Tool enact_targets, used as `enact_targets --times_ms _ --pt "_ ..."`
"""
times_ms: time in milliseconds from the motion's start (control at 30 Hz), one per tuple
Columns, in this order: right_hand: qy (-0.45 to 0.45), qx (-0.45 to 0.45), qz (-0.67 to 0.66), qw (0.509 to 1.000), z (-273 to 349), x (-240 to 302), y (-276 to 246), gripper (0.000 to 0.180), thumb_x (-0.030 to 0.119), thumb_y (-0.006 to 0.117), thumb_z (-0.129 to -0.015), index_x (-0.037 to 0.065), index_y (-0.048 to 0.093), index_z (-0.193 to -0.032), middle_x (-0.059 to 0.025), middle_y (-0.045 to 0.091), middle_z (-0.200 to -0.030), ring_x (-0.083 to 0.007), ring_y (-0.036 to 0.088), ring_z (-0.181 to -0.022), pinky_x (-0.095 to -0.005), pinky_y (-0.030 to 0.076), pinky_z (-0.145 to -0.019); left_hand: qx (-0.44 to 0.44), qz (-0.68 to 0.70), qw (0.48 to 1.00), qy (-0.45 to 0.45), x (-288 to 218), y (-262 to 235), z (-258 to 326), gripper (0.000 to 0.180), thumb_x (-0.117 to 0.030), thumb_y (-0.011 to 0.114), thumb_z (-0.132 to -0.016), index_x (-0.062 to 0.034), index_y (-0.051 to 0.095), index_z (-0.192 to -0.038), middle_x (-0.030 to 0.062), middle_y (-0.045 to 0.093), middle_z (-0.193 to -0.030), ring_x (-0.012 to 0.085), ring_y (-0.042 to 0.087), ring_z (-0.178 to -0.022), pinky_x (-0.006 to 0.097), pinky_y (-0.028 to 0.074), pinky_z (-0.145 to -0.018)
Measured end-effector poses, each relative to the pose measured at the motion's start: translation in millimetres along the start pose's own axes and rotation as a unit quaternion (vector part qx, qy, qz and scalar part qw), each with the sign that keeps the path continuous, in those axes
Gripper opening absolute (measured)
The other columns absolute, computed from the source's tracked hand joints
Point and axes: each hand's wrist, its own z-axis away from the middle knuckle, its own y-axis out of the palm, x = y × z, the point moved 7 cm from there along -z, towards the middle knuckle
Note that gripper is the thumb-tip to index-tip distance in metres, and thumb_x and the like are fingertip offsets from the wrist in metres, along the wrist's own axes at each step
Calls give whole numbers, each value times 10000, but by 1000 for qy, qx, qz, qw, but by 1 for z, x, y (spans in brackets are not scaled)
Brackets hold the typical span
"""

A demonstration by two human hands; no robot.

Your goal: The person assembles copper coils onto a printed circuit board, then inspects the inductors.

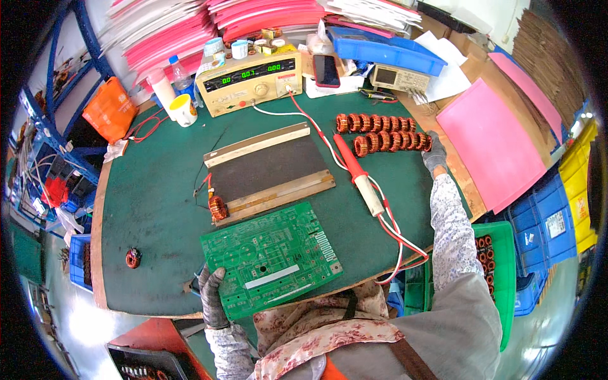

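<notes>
My left hand (214, 296), in a dark striped glove, grips the left edge of a green printed circuit board (272, 250) near the table's front edge. The board lies tilted and carries a white strip. My right hand (434, 154), gloved in grey, reaches far to the right, its fingers closed at the last toroidal coil (427, 143) of the front row. Its fingertips are partly hidden. Two rows of copper-wound toroidal coils (373, 123) stand side by side there. A red-and-white probe (356, 168) with cables lies left of my right arm.
A dark plate with wooden rails (269, 168) lies mid-table, a coil (217, 208) at its corner. Another coil (133, 258) lies at left. Behind stand a beige meter (250, 79), a phone (326, 70), a cup (183, 110) and a blue tray (386, 50). A green crate (503, 285) sits at right.
</notes>
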Motion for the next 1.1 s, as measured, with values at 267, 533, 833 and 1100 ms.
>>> enact_targets --times_ms 267,533,833,1100 --pt "-16 45 174 984 20 73 -17 691 82 653 -786 137 354 -1406 -182 608 -1190 -363 561 -1128 -412 440 -976 -16 -8 1000 -4 -3 -7 1 455 -196 655 -823 13 565 -1217 96 652 -1097 185 629 -939 303 496 -830" --pt "-386 389 -225 806 221 401 13 669 208 712 -792 79 414 -1377 -186 466 -1371 -356 428 -1283 -429 320 -1104 -2 13 1000 -21 3 -6 1 422 -189 633 -827 5 588 -1200 103 664 -1082 187 642 -933 304 510 -830" --pt "-305 424 -279 806 265 492 115 676 265 763 -739 65 452 -1305 -202 521 -1252 -367 531 -1141 -435 408 -1004 30 40 998 -37 11 -10 0 398 -160 660 -866 -27 575 -1230 52 656 -1099 132 626 -937 272 508 -817" --pt "83 491 -525 690 261 353 25 393 297 704 -819 68 551 -1099 -45 589 -930 -104 561 -786 -239 480 -652 45 43 998 -32 8 -10 -3 376 -161 654 -876 -38 583 -1223 57 661 -1087 136 629 -931 274 513 -810"
